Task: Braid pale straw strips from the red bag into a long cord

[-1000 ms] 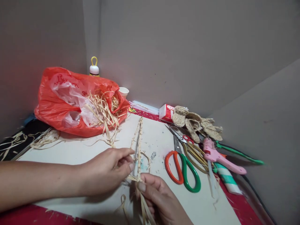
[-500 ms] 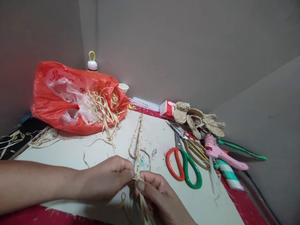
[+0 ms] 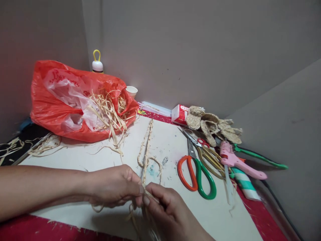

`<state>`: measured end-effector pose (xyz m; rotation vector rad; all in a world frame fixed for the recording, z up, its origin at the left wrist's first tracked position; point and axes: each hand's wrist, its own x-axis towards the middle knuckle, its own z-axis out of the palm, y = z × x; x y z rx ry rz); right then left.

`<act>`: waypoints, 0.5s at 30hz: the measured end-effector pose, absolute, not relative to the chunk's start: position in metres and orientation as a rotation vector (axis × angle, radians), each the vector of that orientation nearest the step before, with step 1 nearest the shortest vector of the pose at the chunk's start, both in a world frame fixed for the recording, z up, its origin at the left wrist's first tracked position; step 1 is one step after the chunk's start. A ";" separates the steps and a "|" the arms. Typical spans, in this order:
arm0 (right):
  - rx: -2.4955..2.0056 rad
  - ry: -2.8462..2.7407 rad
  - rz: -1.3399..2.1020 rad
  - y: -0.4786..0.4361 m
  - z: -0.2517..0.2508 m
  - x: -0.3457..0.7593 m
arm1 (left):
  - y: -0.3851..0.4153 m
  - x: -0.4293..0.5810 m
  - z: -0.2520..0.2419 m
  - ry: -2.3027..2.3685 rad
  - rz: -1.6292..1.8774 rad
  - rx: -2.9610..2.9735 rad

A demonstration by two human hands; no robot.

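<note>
A thin braid of pale raffia-like strands [image 3: 147,147] runs up the white board [image 3: 105,174] from between my hands, with a looped length lying beside it. My left hand [image 3: 122,185] pinches the braid's near end between thumb and fingers. Close against it on the right, my right hand [image 3: 167,206] is closed on the strands, thumb and forefinger pressed together. Loose strand ends hang below both hands toward the bottom edge, partly hidden by my fingers.
A red plastic bag [image 3: 75,130] full of loose strands lies at the back left. Scissors with orange and green handles [image 3: 206,180], golden-handled scissors [image 3: 210,162], a pink glue gun [image 3: 235,162] and woven straw pieces [image 3: 210,125] sit on the right. A paper cup [image 3: 132,91] stands behind the bag.
Both hands still hold the strands. My left hand has shifted slightly, the braid's near end has swung a little left, and the strands between my fingers have been rearranged.
</note>
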<state>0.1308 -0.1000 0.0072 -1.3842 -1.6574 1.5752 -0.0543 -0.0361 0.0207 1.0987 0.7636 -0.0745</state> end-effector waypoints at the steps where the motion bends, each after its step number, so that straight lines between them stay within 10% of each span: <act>1: -1.405 -1.755 1.488 -0.100 0.008 0.131 | -0.036 -0.054 0.021 0.777 -0.068 1.124; 15: -1.591 -1.795 1.235 -0.115 0.014 0.126 | -0.053 -0.046 0.006 0.743 0.220 1.257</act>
